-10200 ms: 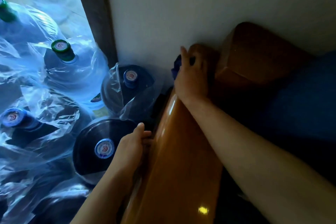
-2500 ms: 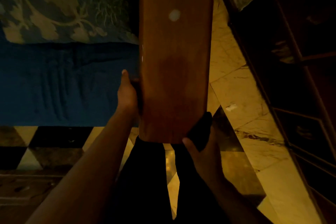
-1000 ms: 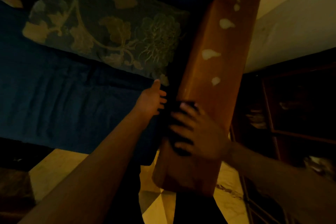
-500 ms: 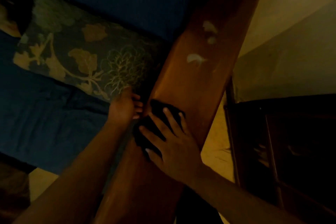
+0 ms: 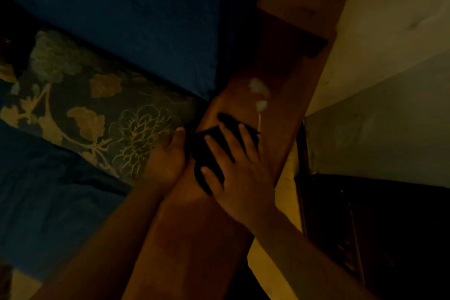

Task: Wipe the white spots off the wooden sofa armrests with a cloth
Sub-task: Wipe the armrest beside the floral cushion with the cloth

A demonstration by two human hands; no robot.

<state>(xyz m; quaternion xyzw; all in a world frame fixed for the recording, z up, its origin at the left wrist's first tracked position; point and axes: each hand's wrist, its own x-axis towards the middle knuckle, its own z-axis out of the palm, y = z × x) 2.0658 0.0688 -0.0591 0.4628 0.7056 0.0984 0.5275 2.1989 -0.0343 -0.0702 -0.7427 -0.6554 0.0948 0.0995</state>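
The wooden sofa armrest (image 5: pixel 280 129) runs from the bottom middle up to the top right. Two white spots (image 5: pixel 259 95) sit on it, with a thin smear trailing down from the lower one. My right hand (image 5: pixel 239 173) lies flat, fingers spread, pressing a dark cloth (image 5: pixel 209 151) onto the wood just below the spots. My left hand (image 5: pixel 168 158) grips the armrest's left edge beside the cloth, thumb up against the cushion side.
A floral cushion (image 5: pixel 97 114) lies left of the armrest on the dark blue sofa seat (image 5: pixel 60 214). A pale wall (image 5: pixel 389 44) and a dark wooden cabinet (image 5: pixel 377 238) stand close on the right. The light is dim.
My right hand has slid the cloth up the armrest towards the spots. The lowest spots seen a second ago are gone. My left hand has moved up along the edge too.
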